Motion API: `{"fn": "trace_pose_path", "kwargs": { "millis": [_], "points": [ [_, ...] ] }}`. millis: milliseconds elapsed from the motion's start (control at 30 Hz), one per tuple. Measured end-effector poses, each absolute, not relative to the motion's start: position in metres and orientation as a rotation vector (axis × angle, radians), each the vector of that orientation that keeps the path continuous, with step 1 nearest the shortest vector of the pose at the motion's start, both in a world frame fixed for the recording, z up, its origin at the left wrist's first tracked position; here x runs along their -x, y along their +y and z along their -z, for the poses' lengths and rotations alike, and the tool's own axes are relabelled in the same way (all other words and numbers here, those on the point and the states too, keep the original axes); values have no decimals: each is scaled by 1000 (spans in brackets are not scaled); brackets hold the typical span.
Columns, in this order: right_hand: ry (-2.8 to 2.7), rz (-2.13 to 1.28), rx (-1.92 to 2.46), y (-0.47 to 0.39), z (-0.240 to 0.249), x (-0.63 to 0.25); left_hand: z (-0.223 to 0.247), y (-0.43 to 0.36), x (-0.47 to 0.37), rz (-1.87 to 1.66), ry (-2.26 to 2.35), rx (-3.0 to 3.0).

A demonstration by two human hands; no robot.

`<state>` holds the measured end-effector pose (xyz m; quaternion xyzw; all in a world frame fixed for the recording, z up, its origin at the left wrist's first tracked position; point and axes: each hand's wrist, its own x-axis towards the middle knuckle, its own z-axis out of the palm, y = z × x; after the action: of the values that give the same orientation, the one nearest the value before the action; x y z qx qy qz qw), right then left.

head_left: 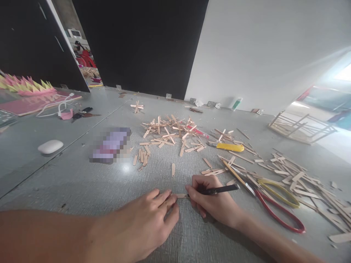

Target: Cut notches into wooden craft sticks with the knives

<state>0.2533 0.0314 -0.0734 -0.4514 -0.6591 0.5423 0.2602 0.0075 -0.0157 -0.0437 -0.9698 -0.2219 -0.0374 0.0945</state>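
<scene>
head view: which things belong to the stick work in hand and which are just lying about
Likely in the job: small wooden stick, held pen-shaped black tool, stick stars, yellow box cutter, scissors.

Seemingly just lying about: purple phone, probable earbud case, white cable, folded-paper ornament.

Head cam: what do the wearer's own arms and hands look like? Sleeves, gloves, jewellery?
Ungloved left hand and ungloved right hand; left forearm and right forearm bare to the picture's edges. No sleeve, watch, bracelet or ring shows.
</scene>
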Motion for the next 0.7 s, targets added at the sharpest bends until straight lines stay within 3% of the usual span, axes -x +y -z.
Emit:
{"fn": "trace_pose_path", "kwargs": {
  "millis": [700],
  "points": [
    [-1848, -1416, 1281, 31, 72, -255, 38, -17, -9, 111, -668, 2859]
  ]
}}
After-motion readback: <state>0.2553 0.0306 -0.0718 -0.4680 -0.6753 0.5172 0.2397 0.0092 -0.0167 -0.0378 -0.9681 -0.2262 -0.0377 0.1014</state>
